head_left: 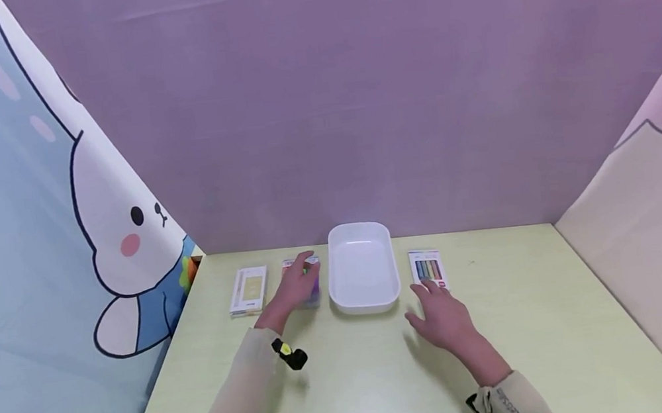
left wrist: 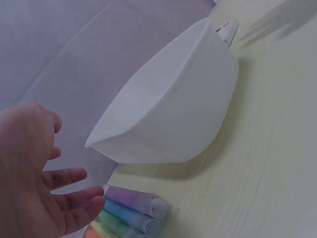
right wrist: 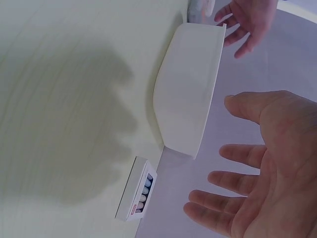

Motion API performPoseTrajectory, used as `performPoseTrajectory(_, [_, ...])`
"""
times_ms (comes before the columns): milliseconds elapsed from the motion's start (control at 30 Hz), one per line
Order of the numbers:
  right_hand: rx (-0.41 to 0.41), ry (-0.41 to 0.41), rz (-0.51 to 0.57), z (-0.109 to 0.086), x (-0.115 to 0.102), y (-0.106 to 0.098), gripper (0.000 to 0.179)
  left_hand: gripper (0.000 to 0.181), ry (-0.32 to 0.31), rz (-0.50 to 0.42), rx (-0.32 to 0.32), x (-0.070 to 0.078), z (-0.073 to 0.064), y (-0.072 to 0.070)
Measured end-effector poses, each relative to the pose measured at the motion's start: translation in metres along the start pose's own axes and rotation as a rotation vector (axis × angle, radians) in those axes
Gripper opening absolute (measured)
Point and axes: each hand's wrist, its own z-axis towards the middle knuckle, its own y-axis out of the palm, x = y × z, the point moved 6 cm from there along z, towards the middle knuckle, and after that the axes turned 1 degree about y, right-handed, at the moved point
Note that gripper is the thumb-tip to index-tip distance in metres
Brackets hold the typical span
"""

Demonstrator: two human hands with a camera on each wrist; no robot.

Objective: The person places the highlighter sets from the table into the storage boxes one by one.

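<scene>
My left hand (head_left: 295, 286) is over a clear pack of colourful thick pens (head_left: 315, 296), hiding much of it. In the left wrist view the fingers are spread and slightly bent beside the purple, blue and green pens (left wrist: 130, 210), holding nothing. My right hand (head_left: 445, 320) hovers with fingers apart, just in front of a small white box (head_left: 417, 256). Through that box's window, a row of coloured sticks (right wrist: 144, 191) shows. Between the hands stands a white plastic basin (head_left: 367, 309), with nothing in it.
Left of the pen pack lies a white and yellow box (head_left: 248, 290), flat on the pale wooden table (head_left: 359, 376). A purple cloth (head_left: 346, 112) hangs behind the table's far edge, with printed cloths at both sides.
</scene>
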Motion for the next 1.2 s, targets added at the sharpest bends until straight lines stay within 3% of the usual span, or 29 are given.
performPoseTrajectory(200, [-0.019, -0.006, -0.004, 0.002, 0.001, 0.002, 0.060, 0.051, -0.046, -0.078, -0.032, 0.001, 0.015, 0.005])
performPoseTrajectory(400, [-0.021, -0.012, -0.004, 0.004, 0.000, -0.001, 0.057, 0.056, -0.161, -0.233, -0.079, -0.008, 0.031, 0.015])
performPoseTrajectory(600, [0.008, -0.016, 0.016, -0.001, -0.002, 0.000, 0.054, 0.061, -0.189, -0.361, -0.073, -0.017, 0.046, 0.025])
performPoseTrajectory(800, [-0.004, -0.023, 0.016, -0.003, 0.004, 0.008, 0.053, 0.068, -0.246, -0.442, -0.060, -0.025, 0.048, 0.040])
performPoseTrajectory(933, [0.026, -0.042, -0.013, 0.001, 0.010, 0.004, 0.052, 0.070, -0.237, -0.453, -0.052, -0.023, 0.051, 0.048])
performPoseTrajectory(1200, [-0.035, -0.065, -0.043, 0.007, 0.008, 0.000, 0.054, 0.068, -0.212, -0.456, -0.091, -0.029, 0.053, 0.062])
